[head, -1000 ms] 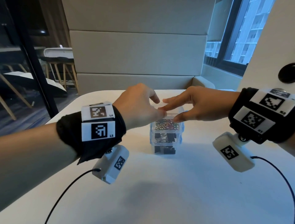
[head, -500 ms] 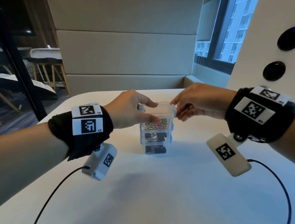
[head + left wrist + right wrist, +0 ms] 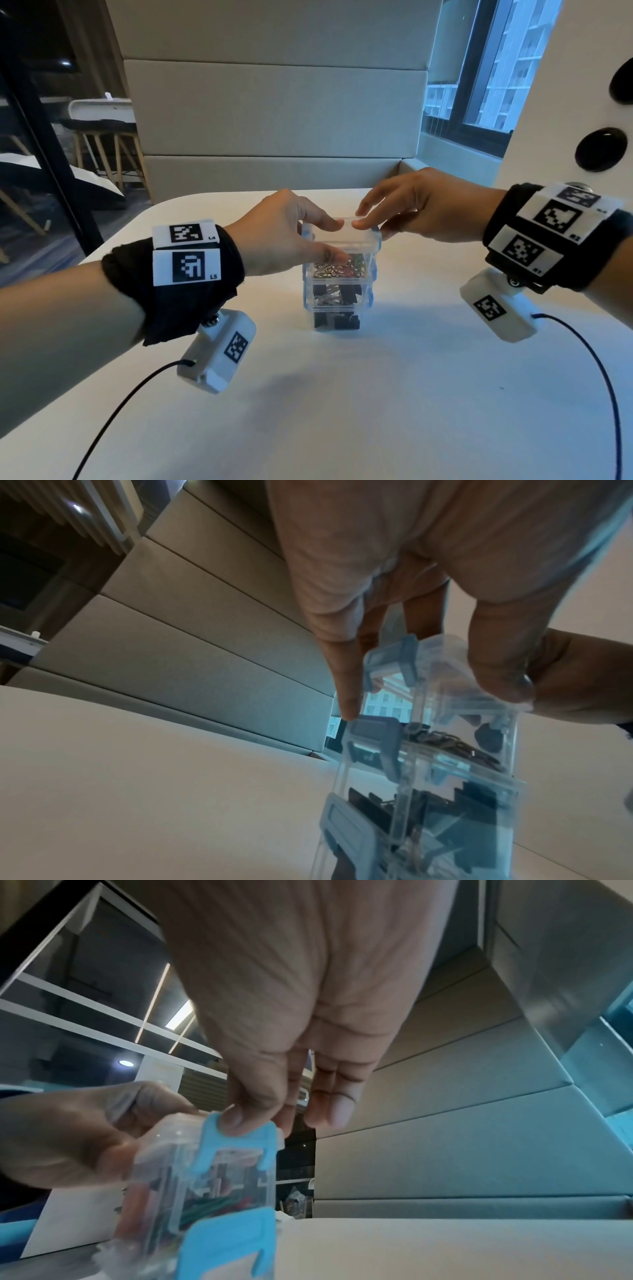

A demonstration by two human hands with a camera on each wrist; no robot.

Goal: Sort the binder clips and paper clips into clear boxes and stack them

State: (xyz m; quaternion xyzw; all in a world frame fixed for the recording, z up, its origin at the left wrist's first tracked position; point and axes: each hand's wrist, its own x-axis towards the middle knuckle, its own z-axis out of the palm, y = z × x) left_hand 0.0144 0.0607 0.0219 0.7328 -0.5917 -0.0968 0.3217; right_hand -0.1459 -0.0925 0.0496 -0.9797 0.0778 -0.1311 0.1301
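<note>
A stack of clear boxes with blue latches stands mid-table. The top clear box (image 3: 342,236) looks empty. Under it is a box of coloured paper clips (image 3: 337,269), then two boxes of black binder clips (image 3: 337,296). My left hand (image 3: 334,240) grips the top box from the left, thumb (image 3: 500,674) on its near side and a finger (image 3: 346,696) down its left end. My right hand (image 3: 371,229) pinches its right end, index finger on the lid and thumb (image 3: 240,1118) on the blue latch (image 3: 240,1139).
The stack stands on a white table (image 3: 342,411) whose far edge runs just behind it, with a beige padded bench back (image 3: 274,113) beyond. Black cables trail from both wrist cameras across the near table. A window is at the right.
The top box now sits level on the stack. My right fingers, curled half a second ago, have stretched over its lid. My left hand keeps its grip.
</note>
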